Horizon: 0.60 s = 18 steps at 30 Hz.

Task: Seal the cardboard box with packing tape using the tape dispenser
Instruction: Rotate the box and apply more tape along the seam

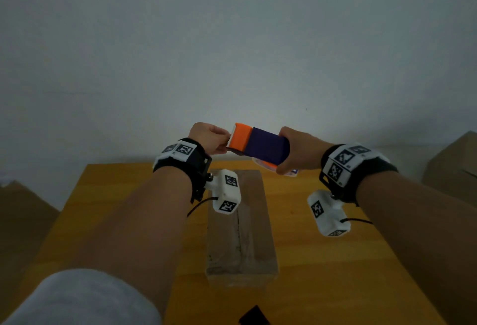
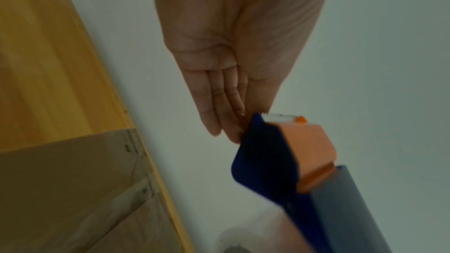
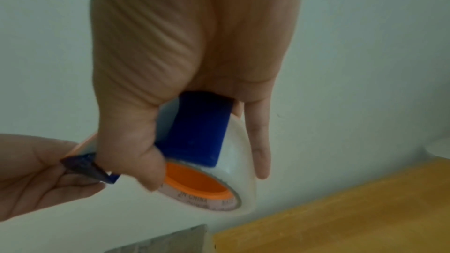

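Both hands hold an orange and dark blue tape dispenser (image 1: 260, 143) in the air above the table's far edge. My right hand (image 1: 286, 154) grips its body, thumb and fingers wrapped round the clear tape roll (image 3: 233, 161) with an orange core. My left hand (image 1: 222, 141) pinches the dispenser's front end by the serrated cutter, on the dark blue flap (image 3: 82, 164). I cannot tell whether a loose tape end lies between those fingers. The long, closed cardboard box (image 1: 240, 229) lies lengthwise on the table below the hands, with a tape strip along its centre seam.
The yellow wooden table (image 1: 322, 273) stands against a plain white wall. A brown cardboard box (image 1: 454, 169) stands off its right side and another (image 1: 18, 211) off its left. A small black object (image 1: 254, 315) lies at the table's near edge.
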Each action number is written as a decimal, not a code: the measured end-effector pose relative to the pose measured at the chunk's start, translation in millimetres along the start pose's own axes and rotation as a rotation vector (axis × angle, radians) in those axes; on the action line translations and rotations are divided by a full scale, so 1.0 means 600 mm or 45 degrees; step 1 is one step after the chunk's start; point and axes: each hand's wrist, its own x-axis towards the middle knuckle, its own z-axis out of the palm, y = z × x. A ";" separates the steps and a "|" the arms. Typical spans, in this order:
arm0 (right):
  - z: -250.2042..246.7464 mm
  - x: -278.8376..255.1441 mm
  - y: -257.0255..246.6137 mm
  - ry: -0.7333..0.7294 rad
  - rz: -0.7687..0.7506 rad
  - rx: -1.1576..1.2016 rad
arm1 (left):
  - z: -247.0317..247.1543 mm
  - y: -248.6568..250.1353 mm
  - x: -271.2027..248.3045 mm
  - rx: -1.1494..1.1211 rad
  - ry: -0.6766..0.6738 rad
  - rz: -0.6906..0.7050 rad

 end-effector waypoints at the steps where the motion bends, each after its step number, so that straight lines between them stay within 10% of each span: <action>1: 0.002 0.000 -0.001 0.017 -0.014 -0.019 | -0.004 -0.003 0.000 -0.018 -0.002 -0.021; 18: 0.015 0.009 0.012 0.066 -0.032 -0.385 | -0.039 -0.061 0.002 -0.068 -0.066 -0.272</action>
